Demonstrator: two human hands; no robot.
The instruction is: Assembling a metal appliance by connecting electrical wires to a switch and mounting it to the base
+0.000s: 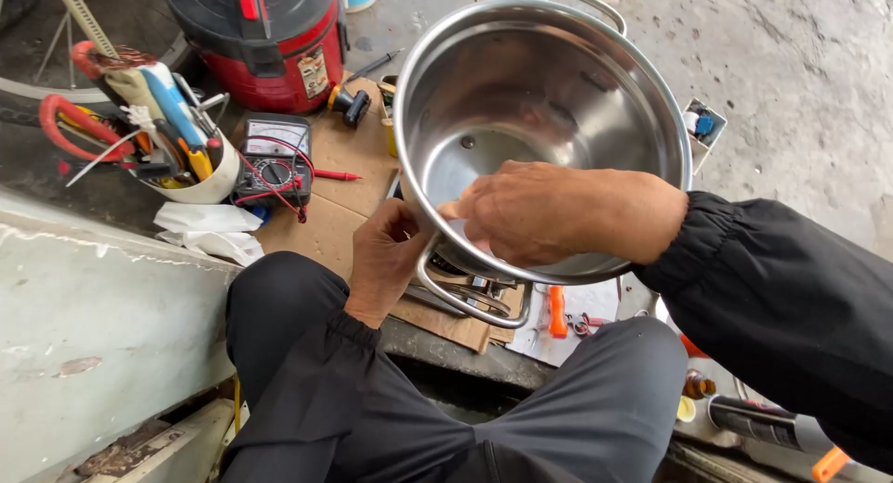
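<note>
A large shiny steel pot [558, 83] is tilted toward me, its open mouth facing the camera, with a loop handle at the near rim and another at the far rim. My left hand [383, 255] grips the outside of the pot by the near handle [465, 302]. My right hand [544, 213] reaches over the near rim into the pot, fingers bent against the inner wall close to the handle's fixing point. Whether it holds a small part is hidden.
A white tub [158, 139] full of pliers and screwdrivers stands at left, beside a multimeter [274, 162] with red leads on cardboard [344, 204]. A red and black vacuum [270, 37] sits behind. Small tools [558, 311] lie under the pot. My knees [372, 390] are below.
</note>
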